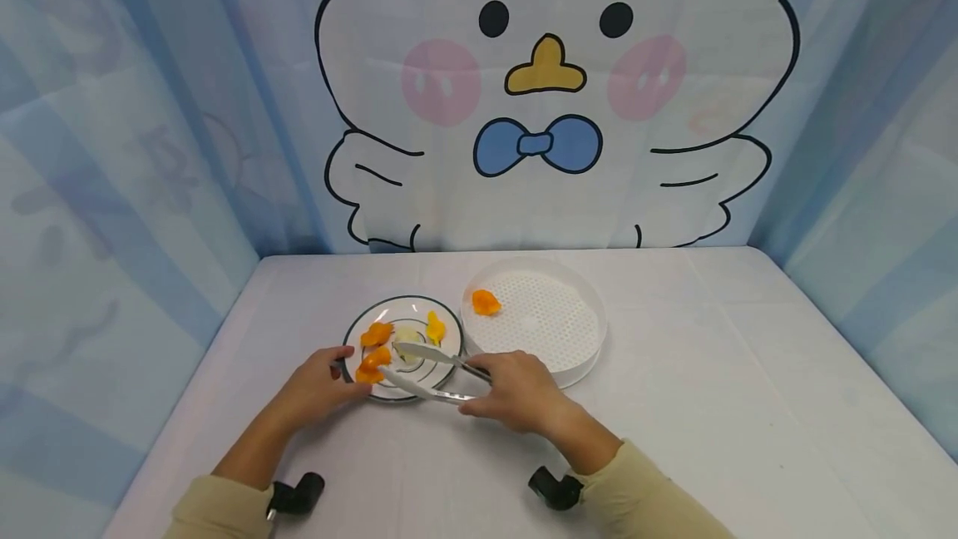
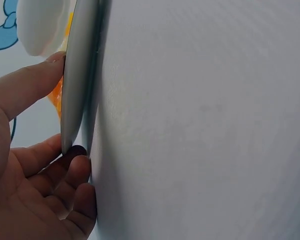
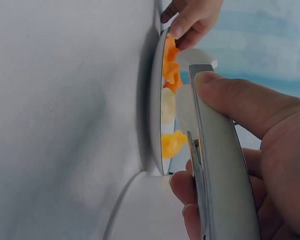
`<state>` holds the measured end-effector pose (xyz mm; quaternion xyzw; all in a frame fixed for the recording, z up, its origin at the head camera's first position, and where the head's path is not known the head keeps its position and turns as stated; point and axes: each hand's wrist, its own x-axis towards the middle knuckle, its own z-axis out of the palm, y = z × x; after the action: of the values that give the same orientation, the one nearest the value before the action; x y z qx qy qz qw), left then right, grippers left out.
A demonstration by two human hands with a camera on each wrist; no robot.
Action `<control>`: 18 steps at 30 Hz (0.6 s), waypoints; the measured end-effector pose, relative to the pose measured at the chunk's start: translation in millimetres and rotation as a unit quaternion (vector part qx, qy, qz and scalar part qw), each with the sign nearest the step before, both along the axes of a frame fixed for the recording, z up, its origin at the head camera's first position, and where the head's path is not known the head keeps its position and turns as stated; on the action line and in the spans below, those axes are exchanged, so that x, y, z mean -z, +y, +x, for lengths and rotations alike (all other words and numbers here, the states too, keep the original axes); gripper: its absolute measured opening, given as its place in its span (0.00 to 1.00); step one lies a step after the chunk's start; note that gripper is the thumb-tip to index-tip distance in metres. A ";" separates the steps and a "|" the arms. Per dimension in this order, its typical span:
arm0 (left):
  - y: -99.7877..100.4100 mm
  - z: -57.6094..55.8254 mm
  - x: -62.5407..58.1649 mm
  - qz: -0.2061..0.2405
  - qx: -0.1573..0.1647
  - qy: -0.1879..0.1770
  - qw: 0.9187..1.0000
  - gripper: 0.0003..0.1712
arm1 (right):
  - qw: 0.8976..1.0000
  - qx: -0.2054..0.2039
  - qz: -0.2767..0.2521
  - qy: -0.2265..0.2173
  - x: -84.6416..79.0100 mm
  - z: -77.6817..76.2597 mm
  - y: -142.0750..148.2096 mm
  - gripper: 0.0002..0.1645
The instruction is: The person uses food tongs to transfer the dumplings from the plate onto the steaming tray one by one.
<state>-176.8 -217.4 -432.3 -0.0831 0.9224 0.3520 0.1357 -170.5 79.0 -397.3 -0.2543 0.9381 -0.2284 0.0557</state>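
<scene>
My left hand (image 1: pixel 318 389) grips the left rim of a white plate (image 1: pixel 395 311) with a dark edge line. In the left wrist view the thumb lies over the rim of the plate (image 2: pixel 81 70) and fingertips sit at its underside. On the plate are orange pieces (image 1: pixel 377 333), a yellow piece (image 1: pixel 436 328) and a pale round piece (image 1: pixel 410 334). My right hand (image 1: pixel 520 393) holds metal tongs (image 1: pixel 437 393) with pale, broad tips. Those tips are spread apart over the plate, one close by the nearer orange piece, the other overlapping the pale one.
Right beside the plate stands a round white tray (image 1: pixel 542 306) with a perforated base and raised wall. One orange piece (image 1: pixel 486 302) lies in its left part. A white cloth covers the table (image 1: pixel 711 406), and a printed curtain (image 1: pixel 546 206) hangs behind it.
</scene>
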 end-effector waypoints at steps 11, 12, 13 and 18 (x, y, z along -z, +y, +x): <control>-3.8 -1.0 0.0 0.016 0.005 0.000 1.000 0.44 | 0.999 0.002 0.043 0.001 -3.3 -3.9 -16.2 0.37; -3.8 -0.9 -0.2 0.016 0.006 0.000 1.000 0.44 | 0.999 0.002 0.046 0.001 -3.8 -3.8 -17.2 0.38; -3.6 -0.8 -0.4 0.017 0.004 -0.001 1.000 0.43 | 0.999 0.002 0.047 0.002 -4.3 -3.7 -18.2 0.38; -2.9 -0.2 -0.9 0.016 0.001 -0.003 1.000 0.44 | 0.999 0.004 0.054 -0.002 -5.5 -3.2 -22.7 0.38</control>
<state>-177.0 -220.4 -431.4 -0.0812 0.9163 0.3664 0.1400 -173.7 56.2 -391.7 -0.2464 0.9501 -0.1779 0.0703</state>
